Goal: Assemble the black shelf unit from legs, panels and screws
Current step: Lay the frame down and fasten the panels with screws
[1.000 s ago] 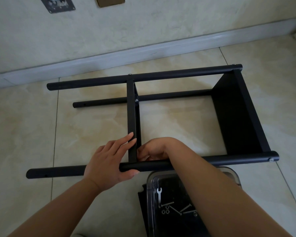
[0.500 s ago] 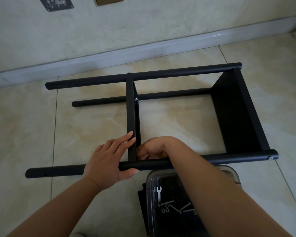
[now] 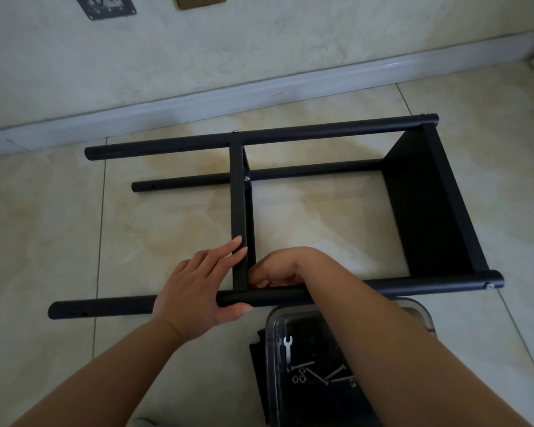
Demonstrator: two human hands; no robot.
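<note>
The shelf unit [image 3: 290, 211] lies on its side on the floor tiles, its middle panel [image 3: 240, 211] meeting the near leg [image 3: 383, 288]. The left hand [image 3: 198, 291] wraps that leg beside the panel, fingers flat on the panel's edge. The right hand [image 3: 278, 269], curled just right of the panel, seems to work a screw; whether it holds one I cannot tell. Next probably comes tightening, with the wrench [image 3: 288, 349] in the clear box [image 3: 426, 318] below the leg.

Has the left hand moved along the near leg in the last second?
No. The left hand holds the near leg at the same spot, beside the middle panel; only the camera shifted slightly.
</note>
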